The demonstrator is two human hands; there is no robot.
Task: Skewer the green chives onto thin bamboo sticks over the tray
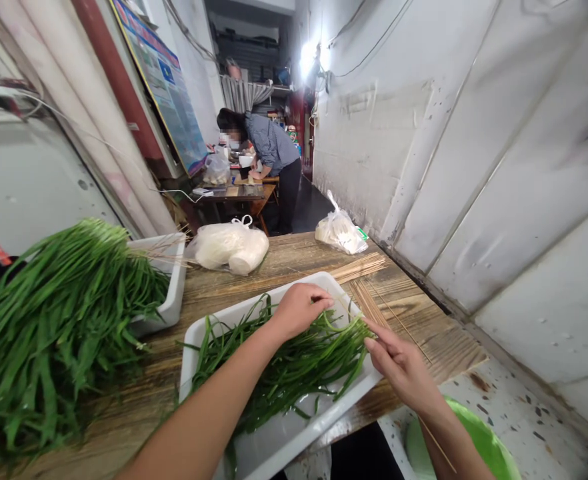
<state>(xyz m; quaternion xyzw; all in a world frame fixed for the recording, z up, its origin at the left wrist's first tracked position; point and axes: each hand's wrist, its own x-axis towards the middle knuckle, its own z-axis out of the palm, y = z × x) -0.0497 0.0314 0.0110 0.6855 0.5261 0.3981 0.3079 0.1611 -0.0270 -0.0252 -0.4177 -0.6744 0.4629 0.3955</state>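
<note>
A white rectangular tray (294,433) lies on the wooden table and holds long green chive leaves (294,363). My left hand (299,308) hovers over the tray's far half, fingers curled down and pinching some of the leaves. My right hand (399,365) sits at the tray's right edge, fingers closed on a thin bamboo skewer (437,445) that runs back under my wrist, its tip at the leaves.
A big heap of chives (49,333) spills from another white tray (171,293) at left. Bamboo skewers (361,270) lie beyond the near tray. Two white plastic bags (231,247) (340,232) sit at the table's far edge. A green basin (479,440) is below right. A person works at a far table.
</note>
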